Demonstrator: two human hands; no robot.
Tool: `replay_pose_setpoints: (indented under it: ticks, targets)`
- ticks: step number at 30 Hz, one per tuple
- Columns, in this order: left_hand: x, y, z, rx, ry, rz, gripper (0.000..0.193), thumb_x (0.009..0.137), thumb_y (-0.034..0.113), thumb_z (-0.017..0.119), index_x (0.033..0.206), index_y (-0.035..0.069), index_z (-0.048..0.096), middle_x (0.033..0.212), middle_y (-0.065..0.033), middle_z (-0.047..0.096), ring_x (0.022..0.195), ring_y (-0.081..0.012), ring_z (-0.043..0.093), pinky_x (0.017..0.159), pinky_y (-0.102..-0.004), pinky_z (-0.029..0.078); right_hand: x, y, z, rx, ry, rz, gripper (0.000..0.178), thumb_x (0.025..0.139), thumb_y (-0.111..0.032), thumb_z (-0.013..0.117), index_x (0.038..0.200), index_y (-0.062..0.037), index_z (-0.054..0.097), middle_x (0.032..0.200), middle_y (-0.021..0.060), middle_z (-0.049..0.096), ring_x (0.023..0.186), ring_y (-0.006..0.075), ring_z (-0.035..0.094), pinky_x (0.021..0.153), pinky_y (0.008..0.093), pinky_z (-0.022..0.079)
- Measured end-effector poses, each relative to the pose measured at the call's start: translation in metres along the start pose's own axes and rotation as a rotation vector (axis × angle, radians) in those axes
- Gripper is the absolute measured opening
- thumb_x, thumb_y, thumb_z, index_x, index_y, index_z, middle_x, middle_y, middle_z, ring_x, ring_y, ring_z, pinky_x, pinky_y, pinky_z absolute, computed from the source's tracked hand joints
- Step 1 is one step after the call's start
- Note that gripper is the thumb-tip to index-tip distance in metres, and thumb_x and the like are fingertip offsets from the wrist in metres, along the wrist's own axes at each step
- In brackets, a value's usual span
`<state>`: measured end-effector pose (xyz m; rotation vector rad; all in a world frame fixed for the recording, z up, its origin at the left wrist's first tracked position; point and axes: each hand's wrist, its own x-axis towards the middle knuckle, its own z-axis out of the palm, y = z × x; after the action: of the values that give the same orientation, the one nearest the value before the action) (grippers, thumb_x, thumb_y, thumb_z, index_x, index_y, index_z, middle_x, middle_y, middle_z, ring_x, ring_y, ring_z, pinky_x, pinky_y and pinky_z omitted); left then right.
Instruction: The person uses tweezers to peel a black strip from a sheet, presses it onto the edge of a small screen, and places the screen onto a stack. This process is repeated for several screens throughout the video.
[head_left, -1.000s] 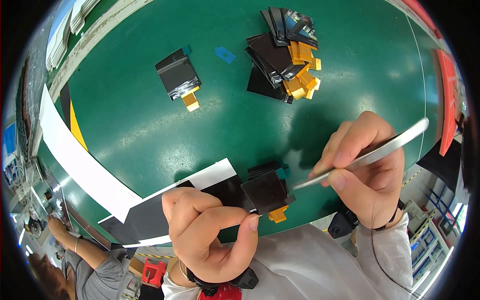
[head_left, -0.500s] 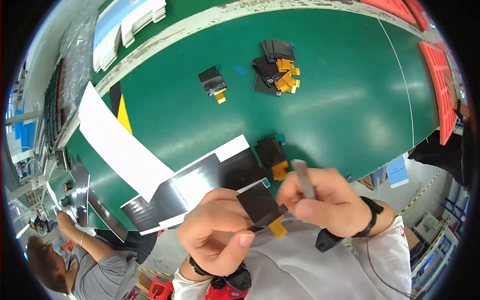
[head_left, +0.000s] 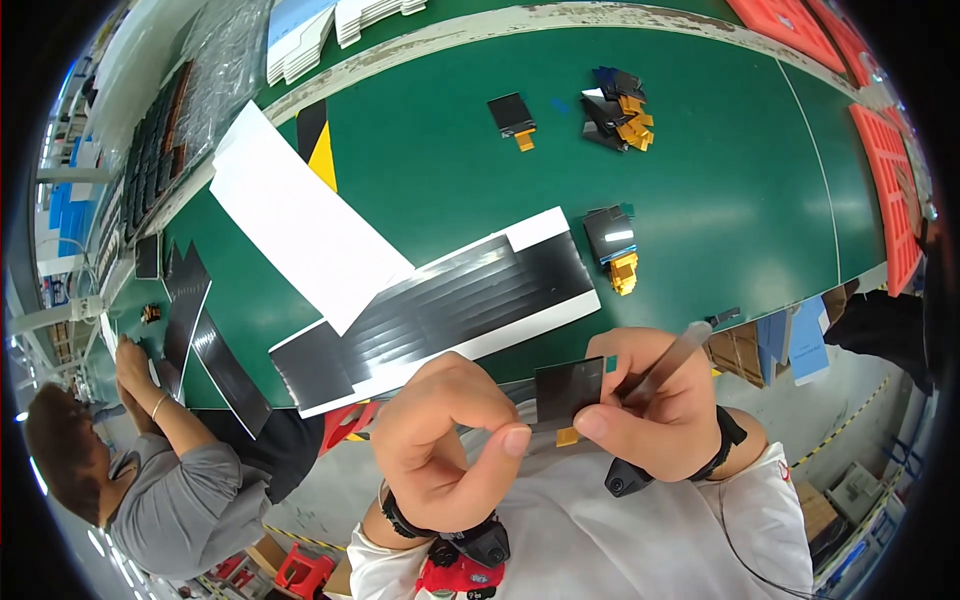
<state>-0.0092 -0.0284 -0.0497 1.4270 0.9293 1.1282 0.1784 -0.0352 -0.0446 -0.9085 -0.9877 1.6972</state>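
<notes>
Small LCD panel [head_left: 560, 388] up at the tabletop's [head_left: 440, 180] near edge, corner-gripped in right hand [head_left: 660, 425].
Right fingers clamp the corner, probably keeping the face uncovered; metal tweezers [head_left: 672, 362] tucked alongside, likely freeing the thumb. Left hand [head_left: 440, 440]: fingertips together beside panel; I can't tell what's between.

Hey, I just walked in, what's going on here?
A person's right hand holds a small dark panel and a slim metal tool. The left hand is pinched near the panel's left edge; whether it holds anything is too small to tell. Similar panels and a long black sheet lie on the green table.
</notes>
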Motion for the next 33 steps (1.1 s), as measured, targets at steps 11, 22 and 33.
replay_pose_setpoints:
  ticks: [11, 22, 33]
  targets:
    - [-0.013, 0.004, -0.016, 0.24, 0.364, 0.231, 0.012, 0.064, -0.004, 0.063, 0.074, 0.001, 0.061, 0.066, -0.0067, 0.058, 0.055, -0.0165, 0.05, 0.052, -0.0271, 0.036, 0.006, 0.022, 0.016, -0.025, 0.034, -0.148, 0.021, 0.075, 0.005, 0.064, 0.075, -0.0038, 0.045, 0.061, -0.0026, 0.045, 0.05, 0.0012, 0.033, 0.044, 0.02, 0.025]
    - [-0.023, 0.005, -0.028, 0.097, 0.183, 0.031, 0.017, 0.07, -0.005, 0.063, 0.086, -0.001, 0.066, 0.074, -0.0081, 0.062, 0.063, -0.0149, 0.051, 0.059, -0.0245, 0.038, 0.017, 0.025, 0.035, -0.24, -0.005, -0.293, 0.019, 0.073, 0.004, 0.065, 0.074, -0.0033, 0.047, 0.062, -0.0013, 0.048, 0.049, 0.0014, 0.035, 0.041, 0.0185, 0.023]
    - [-0.026, 0.005, -0.031, -0.378, 0.212, -0.216, 0.005, 0.075, -0.001, 0.062, 0.079, -0.003, 0.062, 0.071, -0.0075, 0.058, 0.065, -0.0122, 0.05, 0.059, -0.0235, 0.037, 0.02, 0.031, 0.048, -0.277, 0.0, -0.316, 0.019, 0.074, 0.003, 0.065, 0.074, -0.0032, 0.046, 0.063, -0.0021, 0.046, 0.05, 0.0006, 0.035, 0.041, 0.0187, 0.024]
